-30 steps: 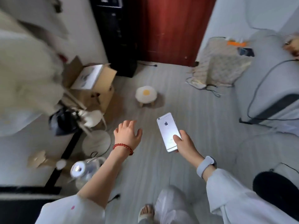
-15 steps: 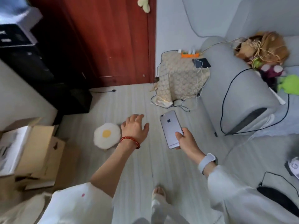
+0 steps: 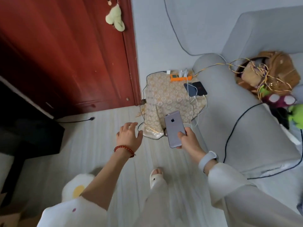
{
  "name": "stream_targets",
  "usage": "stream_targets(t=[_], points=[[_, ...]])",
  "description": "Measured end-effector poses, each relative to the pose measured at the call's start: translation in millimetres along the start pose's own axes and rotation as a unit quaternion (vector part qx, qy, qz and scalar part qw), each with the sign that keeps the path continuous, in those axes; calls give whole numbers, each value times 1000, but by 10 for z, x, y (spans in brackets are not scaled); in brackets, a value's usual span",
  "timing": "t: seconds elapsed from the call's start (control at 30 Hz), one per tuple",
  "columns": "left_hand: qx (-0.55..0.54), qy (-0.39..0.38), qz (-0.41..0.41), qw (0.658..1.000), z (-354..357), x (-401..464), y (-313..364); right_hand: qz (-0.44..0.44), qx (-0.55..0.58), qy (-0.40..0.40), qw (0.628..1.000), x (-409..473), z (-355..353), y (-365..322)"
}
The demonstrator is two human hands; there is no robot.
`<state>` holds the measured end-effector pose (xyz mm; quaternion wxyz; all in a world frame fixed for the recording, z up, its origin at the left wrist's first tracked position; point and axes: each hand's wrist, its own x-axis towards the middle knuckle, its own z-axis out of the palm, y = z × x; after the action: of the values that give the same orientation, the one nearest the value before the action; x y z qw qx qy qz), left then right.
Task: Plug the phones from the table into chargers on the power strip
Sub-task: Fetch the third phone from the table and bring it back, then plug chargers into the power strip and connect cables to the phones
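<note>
The right hand [image 3: 188, 141] grips a silver phone [image 3: 175, 128] by its lower end, thumb pressed on the back, which faces up. Its long axis runs away from the fingers, top end aimed at the orange power strip [image 3: 180, 77] ahead on a patterned cloth [image 3: 164, 99]. Two dark phones [image 3: 195, 90] lie just beyond the held one, white cables [image 3: 195, 108] trailing. The left hand [image 3: 129, 136] hovers beside it, fingers relaxed, spread, holding nothing.

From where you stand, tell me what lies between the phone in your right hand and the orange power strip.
Nothing solid blocks the way. The silver phone in the right hand is short of the power strip; between them lie two dark phones and loose white cables on the patterned cloth.
</note>
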<state>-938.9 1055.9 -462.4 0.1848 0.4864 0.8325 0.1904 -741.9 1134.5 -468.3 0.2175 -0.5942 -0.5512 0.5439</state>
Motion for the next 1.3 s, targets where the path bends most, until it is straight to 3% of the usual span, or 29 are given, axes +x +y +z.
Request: stream_targets(t=[0.13,0.37,0.77,1.13,1.3], points=[[-4,-20,3,1000,70,1197,425,25,-2,0,1000,1072,-201,-485],[19,-62,14,998,261,2572,951,61,5,4,998,2441,-532,-877],[8,-99,-105,990,1514,4493,938,129,-173,-87,973,5000,-516,-383],[14,-148,-133,980,2489,5504,549,130,-194,-153,960,6101,51,220],[37,-148,-115,982,2610,5964,449,102,-282,-138,944,6197,53,255]])
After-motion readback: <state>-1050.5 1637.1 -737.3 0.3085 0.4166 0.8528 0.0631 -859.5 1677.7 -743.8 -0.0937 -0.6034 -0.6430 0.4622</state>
